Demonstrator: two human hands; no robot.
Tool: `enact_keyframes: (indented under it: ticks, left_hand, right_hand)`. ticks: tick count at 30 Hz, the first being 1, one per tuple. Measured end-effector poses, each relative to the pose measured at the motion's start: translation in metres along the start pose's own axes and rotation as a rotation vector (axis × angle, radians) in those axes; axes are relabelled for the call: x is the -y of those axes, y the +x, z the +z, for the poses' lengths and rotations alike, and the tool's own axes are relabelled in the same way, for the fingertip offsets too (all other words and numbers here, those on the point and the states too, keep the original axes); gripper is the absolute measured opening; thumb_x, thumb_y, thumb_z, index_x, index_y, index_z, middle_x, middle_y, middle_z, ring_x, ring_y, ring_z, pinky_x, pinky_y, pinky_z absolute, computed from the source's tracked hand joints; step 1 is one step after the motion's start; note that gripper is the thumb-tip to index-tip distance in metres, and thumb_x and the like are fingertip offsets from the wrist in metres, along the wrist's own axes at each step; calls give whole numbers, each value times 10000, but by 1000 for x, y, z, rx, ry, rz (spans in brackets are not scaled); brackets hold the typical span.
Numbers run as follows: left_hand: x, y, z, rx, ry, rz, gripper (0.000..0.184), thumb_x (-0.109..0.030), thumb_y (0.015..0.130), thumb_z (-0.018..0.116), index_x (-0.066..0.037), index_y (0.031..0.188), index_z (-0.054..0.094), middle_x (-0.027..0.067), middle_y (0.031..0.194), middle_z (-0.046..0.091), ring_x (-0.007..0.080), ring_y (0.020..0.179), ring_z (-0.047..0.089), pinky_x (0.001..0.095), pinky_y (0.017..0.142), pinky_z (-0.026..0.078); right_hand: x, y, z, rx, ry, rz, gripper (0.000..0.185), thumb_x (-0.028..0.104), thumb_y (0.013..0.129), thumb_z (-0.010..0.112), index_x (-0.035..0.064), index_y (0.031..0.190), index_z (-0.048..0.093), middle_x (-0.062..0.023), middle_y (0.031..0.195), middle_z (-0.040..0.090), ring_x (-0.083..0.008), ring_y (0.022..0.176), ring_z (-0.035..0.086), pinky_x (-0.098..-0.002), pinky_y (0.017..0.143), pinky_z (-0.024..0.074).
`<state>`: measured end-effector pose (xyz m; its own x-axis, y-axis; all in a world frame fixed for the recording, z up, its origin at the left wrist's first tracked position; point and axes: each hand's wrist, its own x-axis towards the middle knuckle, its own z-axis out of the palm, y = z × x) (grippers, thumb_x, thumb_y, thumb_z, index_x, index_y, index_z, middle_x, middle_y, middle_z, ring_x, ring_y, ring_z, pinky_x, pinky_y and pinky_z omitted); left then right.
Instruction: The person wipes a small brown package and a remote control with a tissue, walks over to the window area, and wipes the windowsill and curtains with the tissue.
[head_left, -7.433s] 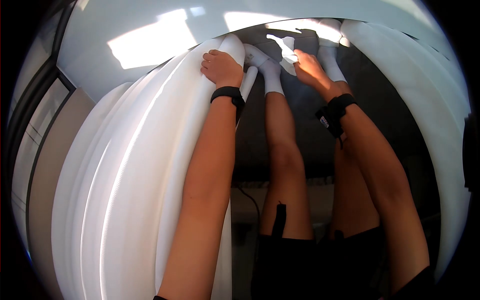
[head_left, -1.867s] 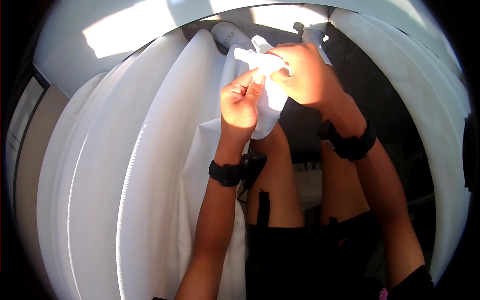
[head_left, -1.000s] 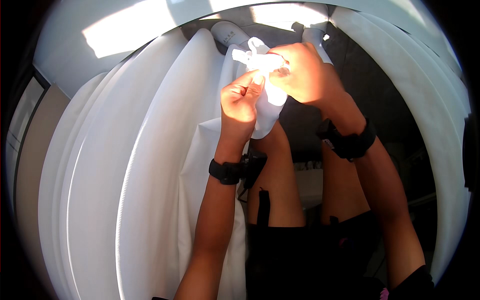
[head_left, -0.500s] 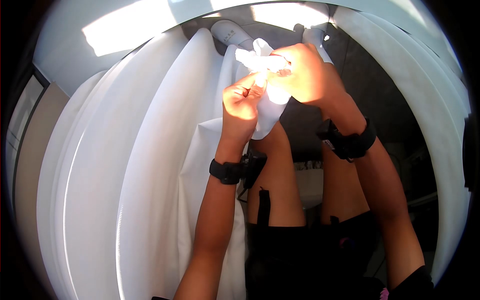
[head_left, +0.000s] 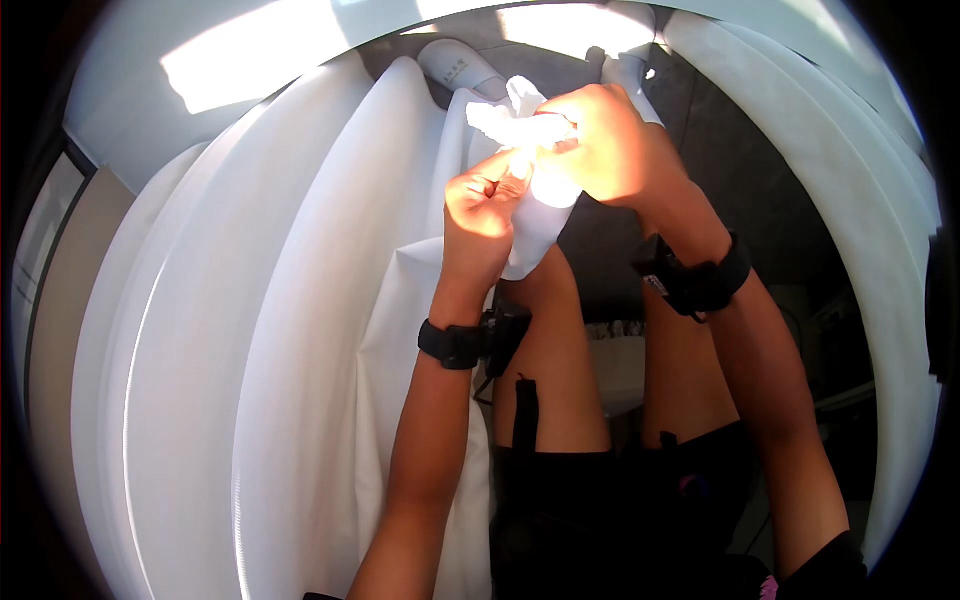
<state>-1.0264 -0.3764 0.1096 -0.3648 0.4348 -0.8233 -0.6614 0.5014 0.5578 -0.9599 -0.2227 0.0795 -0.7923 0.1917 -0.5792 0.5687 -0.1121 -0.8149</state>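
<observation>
My left hand (head_left: 482, 205) pinches an edge of the white curtain (head_left: 320, 260) between thumb and fingers, just above my knee. Against it, at the right, my right hand (head_left: 598, 148) is closed round a bunched white cloth (head_left: 515, 122), whose crumpled end sticks out up and to the left. Strong sunlight washes out the spot where the two hands meet, so where cloth and curtain join cannot be made out. The curtain's lower part hangs beneath both hands.
A white slipper (head_left: 462, 68) is on the dark floor (head_left: 740, 170) beyond the hands. White curtain folds (head_left: 830, 180) hang at the right. A pale sunlit surface (head_left: 260, 60) curves across the top, and a dark-framed window (head_left: 45, 230) stands at the far left.
Since the oldest frame, my left hand has moved from the curtain's top fold towards the middle, and my right hand has brought the white cloth to it. Lately the hands have barely shifted.
</observation>
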Motion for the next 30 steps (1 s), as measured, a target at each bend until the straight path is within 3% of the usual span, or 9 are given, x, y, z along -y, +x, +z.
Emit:
enact_keyframes:
  ticks: [8, 11, 12, 15, 16, 18, 23, 28, 30]
  left_hand:
    - [2, -1, 0, 3, -83, -88, 243, -131, 956, 499, 51, 1039, 636, -21, 764, 564, 51, 693, 447, 198, 607, 386]
    - [2, 0, 4, -16, -231, -124, 255, -133, 956, 490, 50, 1079, 617, 5, 816, 597, 59, 709, 498, 202, 627, 424]
    - [2, 0, 7, -34, -290, -138, 260, -133, 956, 486, 51, 1093, 608, 16, 836, 609, 64, 714, 517, 206, 634, 440]
    - [0, 1, 7, -106, -336, -185, 277, -130, 955, 478, 68, 1122, 576, 57, 897, 632, 88, 730, 563, 228, 656, 482]
    - [2, 2, 3, -56, -360, -178, 276, -121, 954, 477, 72, 1125, 572, 64, 903, 633, 94, 731, 569, 233, 656, 486]
    - [5, 4, -4, 46, -410, -159, 272, -105, 953, 474, 81, 1132, 563, 80, 915, 636, 106, 734, 582, 241, 654, 496]
    - [13, 4, -2, -103, -265, -244, 274, -47, 943, 464, 94, 1161, 548, 97, 958, 637, 104, 775, 598, 235, 679, 495]
    - [27, 5, -7, -207, -151, -199, 329, -61, 934, 471, 100, 1219, 505, 106, 997, 648, 129, 883, 607, 263, 789, 484]
    - [31, 9, -8, -333, 132, -61, 350, -46, 910, 468, 89, 1232, 493, 123, 1045, 643, 180, 944, 608, 296, 833, 471]
  right_hand:
    - [-23, 6, 1, -28, 19, -33, 152, 116, 739, 573, -16, 672, 538, -170, 543, 484, -281, 461, 448, -340, 476, 391]
    - [-10, 4, -6, -175, -89, 47, 207, 52, 812, 515, -27, 964, 631, -122, 744, 634, -93, 643, 566, -251, 608, 462]
    - [-8, 1, -1, -329, -13, -106, 244, 62, 806, 501, -7, 992, 643, -149, 873, 658, -152, 756, 628, -254, 693, 492]
    - [9, 1, -6, -246, -172, -601, 241, 65, 771, 549, 5, 981, 650, -113, 932, 660, -269, 860, 604, -331, 783, 482]
    - [10, -8, 0, -130, -166, -491, 249, 68, 763, 563, 30, 991, 657, -94, 1026, 655, -259, 1001, 571, -361, 902, 437]
    - [8, -21, 5, -125, -305, -477, 266, 40, 760, 538, 41, 996, 660, -95, 1035, 655, -260, 1013, 568, -359, 903, 443]
    - [-25, -19, 17, -112, -178, -246, 333, -5, 754, 462, 46, 1013, 664, -122, 1038, 659, -303, 1010, 580, -387, 895, 454]
    - [-46, -14, 7, -182, -167, -9, 291, 64, 810, 438, 13, 1006, 647, -203, 900, 645, -368, 792, 624, -384, 713, 503]
    - [-81, -4, 8, -210, -77, 70, 293, 78, 817, 444, 8, 1022, 640, -209, 899, 644, -362, 793, 627, -376, 707, 497]
